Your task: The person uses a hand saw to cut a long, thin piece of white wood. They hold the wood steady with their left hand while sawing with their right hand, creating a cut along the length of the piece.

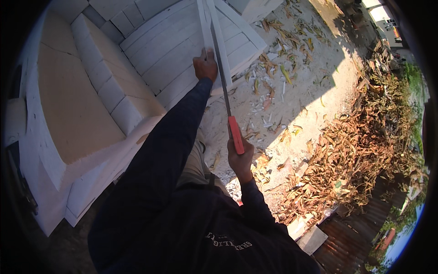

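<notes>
My right hand (240, 157) is wrapped round the red handle (236, 134) of a handsaw. Its long thin blade (223, 80) runs up and away between two narrow white strips, over a stack of white boards or blocks (175, 57). On the left of the blade, my left hand (205, 66) is closed at the near end of one white strip (204, 27); part of its grip is hidden. The other white strip (222, 50) lies along the right side of the blade, reaching past the stack's near edge.
Large pale blocks (82, 91) stand stacked on the left, and more white blocks (121, 23) are behind. White offcuts and fallen leaves litter the sandy ground (269, 109). A heap of dry brown leaves (351, 141) lies at right, near rusty corrugated sheet (356, 228).
</notes>
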`<state>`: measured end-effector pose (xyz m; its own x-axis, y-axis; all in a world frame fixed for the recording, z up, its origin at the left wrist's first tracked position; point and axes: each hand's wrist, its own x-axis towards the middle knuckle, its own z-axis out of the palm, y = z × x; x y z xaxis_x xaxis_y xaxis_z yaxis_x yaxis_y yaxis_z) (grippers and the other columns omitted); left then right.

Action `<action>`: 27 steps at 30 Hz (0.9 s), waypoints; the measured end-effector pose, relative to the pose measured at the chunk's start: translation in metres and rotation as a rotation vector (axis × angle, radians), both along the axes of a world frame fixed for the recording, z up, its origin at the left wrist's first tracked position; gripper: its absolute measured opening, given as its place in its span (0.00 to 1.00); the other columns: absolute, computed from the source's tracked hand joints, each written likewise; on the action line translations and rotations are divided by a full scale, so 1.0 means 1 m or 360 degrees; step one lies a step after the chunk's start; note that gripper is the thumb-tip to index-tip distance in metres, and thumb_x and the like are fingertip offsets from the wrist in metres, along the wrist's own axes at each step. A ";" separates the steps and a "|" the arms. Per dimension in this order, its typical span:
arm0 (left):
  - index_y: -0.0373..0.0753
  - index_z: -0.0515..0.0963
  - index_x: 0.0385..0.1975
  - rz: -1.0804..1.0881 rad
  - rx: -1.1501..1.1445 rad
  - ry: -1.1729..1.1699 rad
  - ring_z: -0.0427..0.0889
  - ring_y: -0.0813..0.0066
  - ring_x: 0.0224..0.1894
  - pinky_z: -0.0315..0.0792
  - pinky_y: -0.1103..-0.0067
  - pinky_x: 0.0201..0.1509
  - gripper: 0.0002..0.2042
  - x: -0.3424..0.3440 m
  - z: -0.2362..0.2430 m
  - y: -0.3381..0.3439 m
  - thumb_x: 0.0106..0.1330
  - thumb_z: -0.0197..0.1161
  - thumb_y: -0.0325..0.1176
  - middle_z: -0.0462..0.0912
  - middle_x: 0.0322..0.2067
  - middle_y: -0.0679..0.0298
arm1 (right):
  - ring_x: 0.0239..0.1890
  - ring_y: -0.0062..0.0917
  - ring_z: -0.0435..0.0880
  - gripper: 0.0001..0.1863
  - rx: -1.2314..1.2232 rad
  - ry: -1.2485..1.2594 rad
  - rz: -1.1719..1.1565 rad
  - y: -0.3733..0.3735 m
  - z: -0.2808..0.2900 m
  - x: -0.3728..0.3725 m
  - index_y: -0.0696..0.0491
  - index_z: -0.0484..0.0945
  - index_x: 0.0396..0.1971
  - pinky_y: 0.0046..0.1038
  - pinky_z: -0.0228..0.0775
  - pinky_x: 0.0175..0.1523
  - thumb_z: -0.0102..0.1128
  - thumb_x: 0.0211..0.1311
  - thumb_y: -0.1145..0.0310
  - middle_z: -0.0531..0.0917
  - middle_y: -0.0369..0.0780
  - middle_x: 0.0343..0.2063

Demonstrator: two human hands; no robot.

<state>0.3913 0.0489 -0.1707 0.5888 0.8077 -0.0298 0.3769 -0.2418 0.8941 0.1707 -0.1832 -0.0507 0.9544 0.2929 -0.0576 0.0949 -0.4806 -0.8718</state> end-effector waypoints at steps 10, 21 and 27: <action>0.34 0.80 0.60 0.0049 0.0126 -0.0039 0.79 0.42 0.39 0.72 0.59 0.47 0.32 -0.001 0.002 -0.003 0.72 0.58 0.59 0.80 0.32 0.37 | 0.30 0.35 0.90 0.27 -0.0085 0.0107 0.0043 0.006 0.012 0.008 0.63 0.74 0.64 0.30 0.76 0.34 0.56 0.64 0.78 0.85 0.55 0.29; 0.34 0.80 0.59 0.0080 0.0100 -0.0070 0.80 0.42 0.38 0.72 0.59 0.47 0.29 0.001 -0.003 -0.002 0.72 0.61 0.55 0.80 0.32 0.37 | 0.27 0.40 0.89 0.27 -0.0032 0.0046 0.0023 0.002 0.013 0.005 0.63 0.73 0.64 0.32 0.76 0.33 0.56 0.64 0.77 0.82 0.54 0.25; 0.31 0.80 0.58 0.0094 0.0186 -0.0129 0.80 0.42 0.37 0.72 0.59 0.47 0.30 0.000 -0.003 -0.004 0.72 0.61 0.54 0.79 0.31 0.36 | 0.25 0.36 0.87 0.28 -0.0039 0.0024 0.0031 0.005 0.012 0.006 0.62 0.73 0.65 0.31 0.75 0.32 0.55 0.62 0.78 0.82 0.53 0.23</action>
